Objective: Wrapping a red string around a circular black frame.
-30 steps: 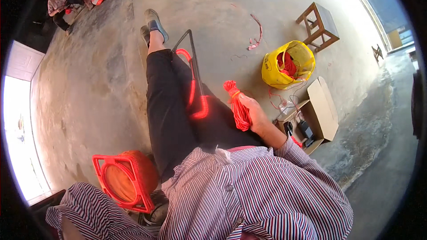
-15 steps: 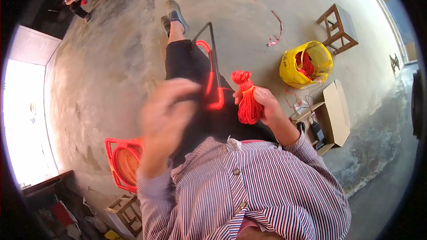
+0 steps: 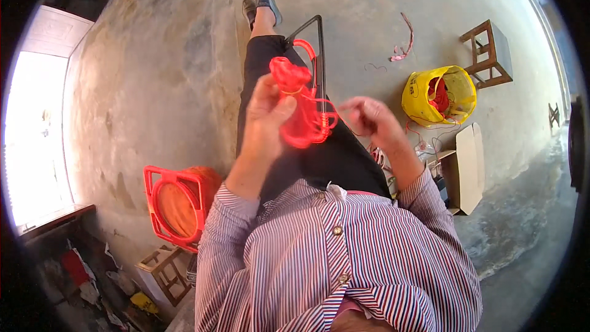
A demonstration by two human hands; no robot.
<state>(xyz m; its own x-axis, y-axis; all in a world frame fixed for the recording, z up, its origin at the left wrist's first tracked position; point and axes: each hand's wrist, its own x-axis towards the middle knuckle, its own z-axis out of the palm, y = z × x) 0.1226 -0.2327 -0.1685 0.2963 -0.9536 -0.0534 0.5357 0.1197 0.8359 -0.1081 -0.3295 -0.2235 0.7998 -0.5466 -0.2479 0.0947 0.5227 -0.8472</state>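
In front of my lap, my left hand [image 3: 265, 110] is closed around a hank of bright red cord [image 3: 297, 117], gripping it by its tied upper part. A yellowish band circles the hank below its bunched top, and loose loops stand out on its right side. My right hand [image 3: 373, 122] is just right of these loops, its fingers bent and blurred; whether it holds a strand cannot be made out. Behind the hank, a dark metal frame [image 3: 321, 43] with red cord wound on its bars rests along my legs.
To the right stand a yellow bucket [image 3: 418, 101] with red cord inside, a wooden stool [image 3: 505, 55] and an open cardboard box [image 3: 470, 172]. A red plastic frame [image 3: 200, 209] with a round orange panel is at left. Cord scraps [image 3: 402, 49] lie ahead; another person sits far left.
The red hank has passed from my right hand to my left and shifted left. My right hand has let go of its body and moved slightly right. The view has shifted too.
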